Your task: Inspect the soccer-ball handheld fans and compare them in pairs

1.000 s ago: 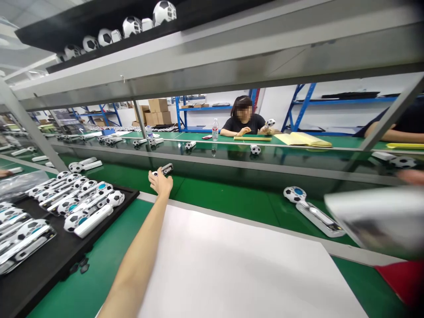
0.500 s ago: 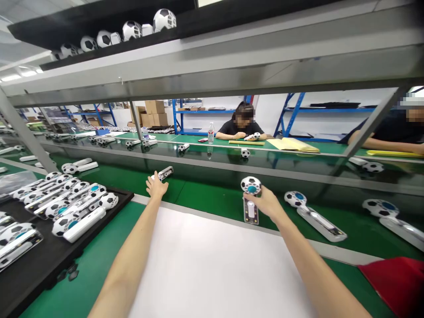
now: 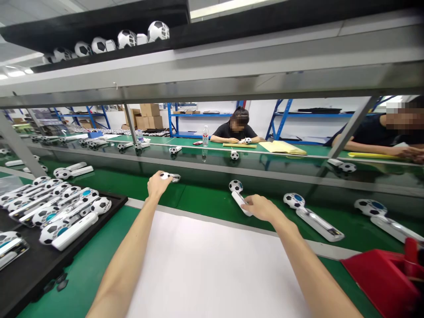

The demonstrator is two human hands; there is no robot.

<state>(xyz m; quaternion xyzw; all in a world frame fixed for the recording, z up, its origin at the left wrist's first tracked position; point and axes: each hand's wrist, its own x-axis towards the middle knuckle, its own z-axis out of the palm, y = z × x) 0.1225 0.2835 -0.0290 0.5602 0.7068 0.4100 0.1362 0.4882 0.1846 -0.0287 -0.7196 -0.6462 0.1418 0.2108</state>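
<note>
My left hand (image 3: pixel 157 184) reaches far forward over the green belt (image 3: pixel 205 196) and closes on a small football-headed toy (image 3: pixel 170 177) at its fingertips. My right hand (image 3: pixel 260 207) rests on the belt's near edge, fingers wrapped round the white handle of another football-headed toy (image 3: pixel 239 196), whose ball end points away from me. Both forearms stretch across a white sheet (image 3: pixel 212 265) in front of me.
A black tray (image 3: pixel 36 260) at the left holds several football toys. Two more toys (image 3: pixel 313 212) lie on the belt at the right, beside a red bin (image 3: pixel 384 278). Two people sit at the far green table. A metal shelf rail crosses overhead.
My right hand came in from the right with a toy, turned it and lowered it onto the belt. My left hand stayed forward, and its toy now lies lower against the fingers.
</note>
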